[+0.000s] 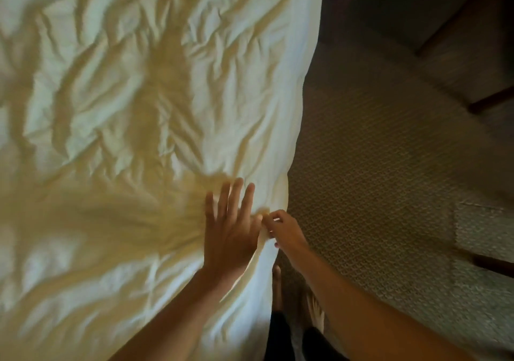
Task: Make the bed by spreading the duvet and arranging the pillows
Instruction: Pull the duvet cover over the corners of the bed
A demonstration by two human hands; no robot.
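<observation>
Duvet (125,96) is lying spread over the bed, taking up the left two-thirds of the view. White cover, creases running all over it. The bed itself is sitting hidden underneath. The duvet's right edge is hanging down the side of the bed, just beside the carpet (375,179).

We're working both hands at that right edge, near the bottom of the view:
- left hand (230,232): lying palm down on top of the duvet, fingers (235,193) straight and spread, pointing away from us. Fabric is bunching into small folds just ahead of the fingertips.
- right hand (286,231): curling its fingertips round a small fold of the duvet's edge and pinching it, right next to the left hand. The two hands are almost touching.

Both forearms are coming in bare from the bottom edge.

We're standing on the patterned carpet close against the bed. One bare foot (277,282) is showing between the forearms, dark trouser legs below it.

Dark wooden furniture parts (489,102) are showing at the far right. The view is blurring there and we can't tell what they belong to.
</observation>
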